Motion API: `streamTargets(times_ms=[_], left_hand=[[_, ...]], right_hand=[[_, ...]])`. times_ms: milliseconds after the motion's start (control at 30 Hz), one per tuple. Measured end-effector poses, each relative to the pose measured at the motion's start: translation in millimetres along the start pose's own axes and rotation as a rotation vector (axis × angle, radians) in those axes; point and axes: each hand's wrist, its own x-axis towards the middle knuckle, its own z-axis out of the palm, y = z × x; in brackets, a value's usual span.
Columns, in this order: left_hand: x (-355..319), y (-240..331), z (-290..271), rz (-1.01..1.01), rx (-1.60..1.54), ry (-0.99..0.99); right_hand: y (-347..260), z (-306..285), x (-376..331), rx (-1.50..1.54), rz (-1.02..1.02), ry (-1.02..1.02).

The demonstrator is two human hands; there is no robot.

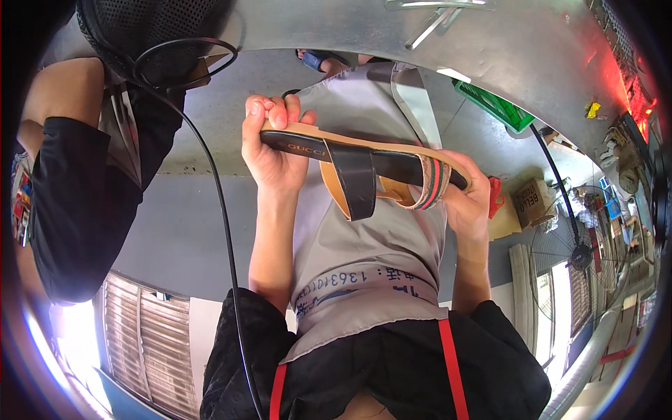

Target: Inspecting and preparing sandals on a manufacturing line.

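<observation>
A slide sandal (pixel 355 183) is held up sideways in front of my grey apron (pixel 364 252). It has a black insole, a tan sole edge, a wide black strap and a second strap striped green and red. My left hand (pixel 274 157) is closed round one end of the sandal, fingers curled over the sole edge. At the other end, beside the striped strap, my right hand (pixel 467 203) grips the sole with its thumb near the insole. Some right-hand fingers are hidden behind the sandal.
A curved grey metal worktop (pixel 336 28) spans the top. A green plastic basket (pixel 493 106) sits beneath its right edge. Black cable (pixel 213 164) hangs at left, near another person's black sleeve (pixel 84 203). To the right are a cardboard box (pixel 533 203) and a fan (pixel 579 256).
</observation>
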Motion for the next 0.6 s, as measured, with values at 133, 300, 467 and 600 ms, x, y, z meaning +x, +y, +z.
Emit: streamTargets(times_ms=[133,300,467,600], left_hand=[[5.1,-7.0,-10.8,0.012,0.110,0.083],[21.9,-24.9,-28.2,-0.016,0.383,0.193],[45.0,-58.9,-26.4,0.005,0.636,0.107],[53.6,-77.9,-37.2,-0.270,0.146,0.152]], right_hand=[[-3.8,0.2,2.2,-0.043,-0.004,0.014],[-12.7,3.9,5.8,-0.165,-0.053,0.062],[-19.1,9.8,12.7,-0.348,-0.072,0.200],[-22.9,24.4,21.4,-0.289,-0.062,0.332]])
